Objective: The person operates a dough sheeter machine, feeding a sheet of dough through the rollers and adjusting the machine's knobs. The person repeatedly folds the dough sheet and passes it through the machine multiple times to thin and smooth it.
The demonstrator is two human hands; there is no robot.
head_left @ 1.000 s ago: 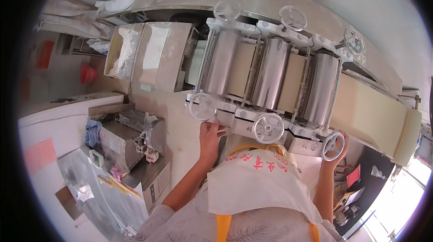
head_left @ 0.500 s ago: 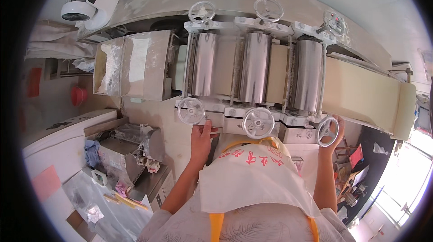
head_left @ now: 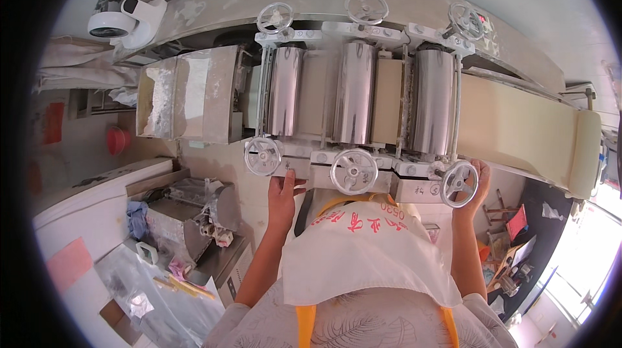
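Before me stands a dough sheeter with three shiny steel rollers (head_left: pixel 358 94) and spoked handwheels. My left hand (head_left: pixel 280 196) is below the left front handwheel (head_left: pixel 264 156). Its fingers are spread, with one fingertip up against the pale front housing (head_left: pixel 289 165). At the right front handwheel (head_left: pixel 459 184), my right hand (head_left: pixel 483 186) is closed at the right side of the rim, which partly hides the fingers. The middle front handwheel (head_left: pixel 354 172) has no hand on it. A wide cream dough sheet (head_left: pixel 518 111) runs rightward from the last roller to a thick dough roll (head_left: pixel 585 153).
A steel hopper (head_left: pixel 223 92) with white flour is at the machine's left end. A white fan-like device (head_left: pixel 146 21) stands at the back left. Lower left is a smaller floury metal machine (head_left: pixel 175 225) beside a plastic-covered surface (head_left: pixel 139 283). A red bucket (head_left: pixel 117 140) is farther left.
The whole machine sits slightly farther left in the picture as my view shifts. Both hands stay at about the same places on it. Any turn of the right handwheel is hard to make out.
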